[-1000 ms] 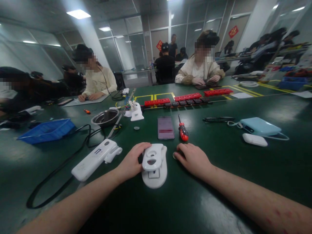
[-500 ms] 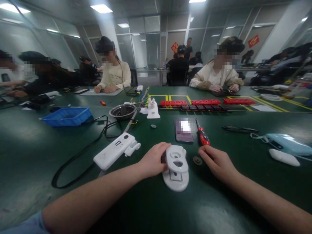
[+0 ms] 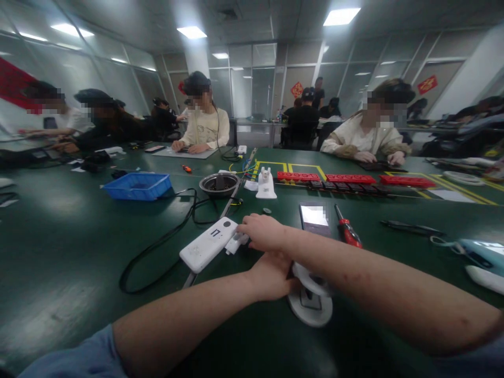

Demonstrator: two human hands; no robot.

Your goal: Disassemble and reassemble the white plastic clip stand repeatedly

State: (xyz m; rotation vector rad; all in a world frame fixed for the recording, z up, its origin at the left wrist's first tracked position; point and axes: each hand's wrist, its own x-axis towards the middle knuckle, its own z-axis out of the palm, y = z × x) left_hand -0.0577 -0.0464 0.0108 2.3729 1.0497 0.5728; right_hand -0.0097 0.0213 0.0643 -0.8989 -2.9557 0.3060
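My left hand (image 3: 271, 275) is wrapped around the near-left side of a white plastic stand with a rounded base (image 3: 313, 310); its upper part is partly hidden by my forearm. My right hand (image 3: 262, 231) crosses over the left one. Its bent fingers close over a small white plastic part (image 3: 235, 244), covering some of it. Right beside that part lies a white rectangular device (image 3: 208, 244) with dark digits and a round dark spot. Behind my right forearm are a phone (image 3: 315, 216) with a lit screen and a red-handled screwdriver (image 3: 349, 233).
A blue tray (image 3: 137, 188), a metal bowl (image 3: 219, 185) and another white stand (image 3: 266, 185) are farther back. A black cable (image 3: 145, 252) loops on the left. Red strips (image 3: 350, 180) line the middle, tweezers (image 3: 411, 228) lie right, and co-workers sit opposite.
My right hand has left the screwdriver's handle and crossed left to the small white part. My left hand stays on the stand. The whole view has shifted, with things appearing farther right.
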